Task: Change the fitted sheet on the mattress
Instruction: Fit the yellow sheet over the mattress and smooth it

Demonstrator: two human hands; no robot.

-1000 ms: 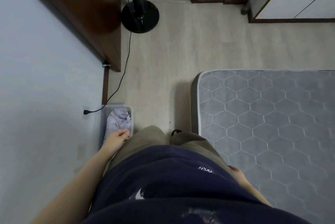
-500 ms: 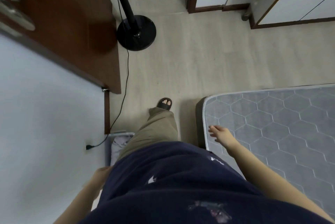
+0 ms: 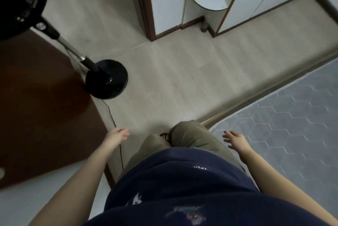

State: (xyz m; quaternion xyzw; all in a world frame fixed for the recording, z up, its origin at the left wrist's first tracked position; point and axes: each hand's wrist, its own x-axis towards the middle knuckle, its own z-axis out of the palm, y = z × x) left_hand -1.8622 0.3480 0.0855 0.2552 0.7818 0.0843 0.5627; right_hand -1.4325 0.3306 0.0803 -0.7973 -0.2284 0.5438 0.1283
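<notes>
A person stands on the pale floor (image 3: pixel 182 72), right by the corner of the mattress (image 3: pixel 292 134). The mattress is gray with six-sided shapes on it, and it lies bare, filling the right side of the room. The left hand (image 3: pixel 117 137) hangs over the floor with its fingers apart and holds nothing. The right hand (image 3: pixel 235 140) floats over the mattress corner, fingers spread, holding nothing too. A black fan (image 3: pixel 106 78) stands on its round base near the brown door (image 3: pixel 42 116).
</notes>
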